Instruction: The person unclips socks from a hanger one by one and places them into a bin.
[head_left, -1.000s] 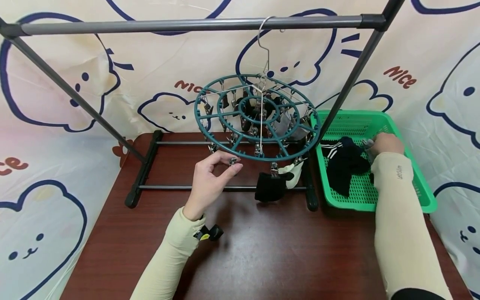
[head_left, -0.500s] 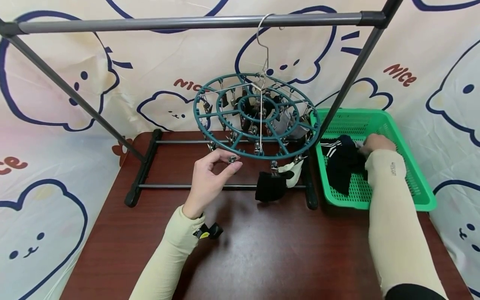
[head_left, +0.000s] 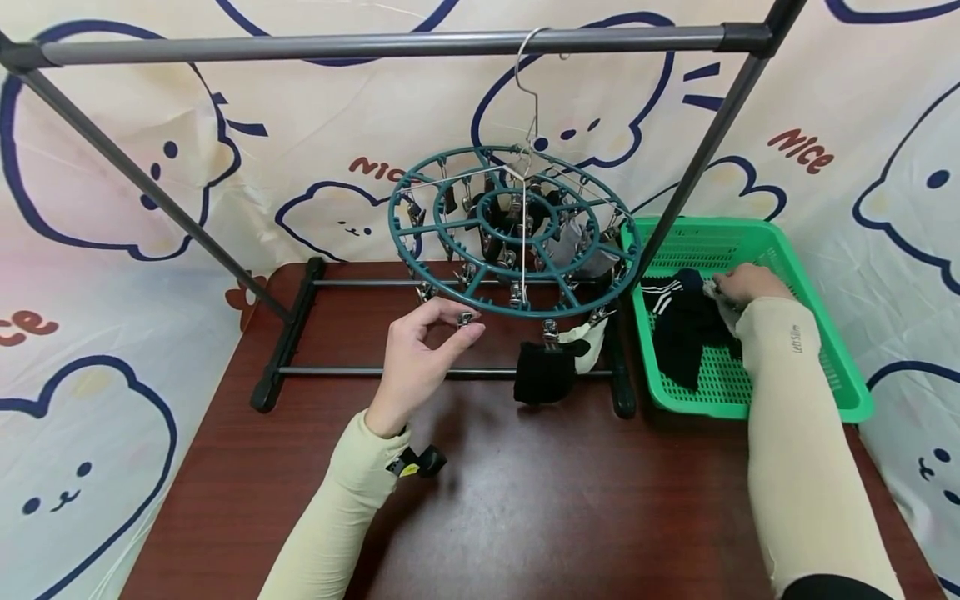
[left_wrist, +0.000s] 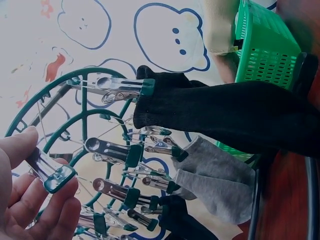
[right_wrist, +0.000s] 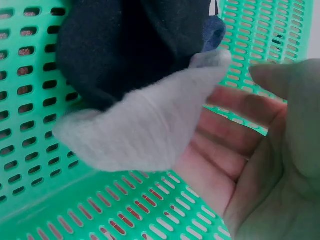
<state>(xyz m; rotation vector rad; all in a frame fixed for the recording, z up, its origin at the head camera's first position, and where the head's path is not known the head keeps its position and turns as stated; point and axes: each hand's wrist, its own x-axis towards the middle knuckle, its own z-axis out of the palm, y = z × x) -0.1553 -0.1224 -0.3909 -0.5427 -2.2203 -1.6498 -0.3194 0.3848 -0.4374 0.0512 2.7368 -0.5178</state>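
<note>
My left hand (head_left: 420, 354) pinches a metal clip (left_wrist: 52, 172) with green tips between thumb and fingers, at the front edge of a round teal clip hanger (head_left: 551, 315). Nothing is between that clip's tips. In the green basket (head_left: 843, 387), my right hand (head_left: 752, 285) is at a light grey sock (right_wrist: 145, 125). The right wrist view has its fingers behind the sock, with the thumb standing apart from it. Dark socks (head_left: 690, 333), some with white stripes, lie beside it. From the hanger hang a black sock (left_wrist: 215, 110), a white sock (head_left: 592, 346) and grey socks (left_wrist: 220, 185).
The hanger hooks over the top bar (head_left: 300, 48) of a grey metal rack, whose feet stand on the brown table (head_left: 562, 500). The basket stands right of the rack. A patterned cloth (head_left: 315, 125) covers the wall behind.
My right hand shifts left within the basket, and the light grey sock now shows more beside its fingers. The left hand keeps its pinch on the clip.
</note>
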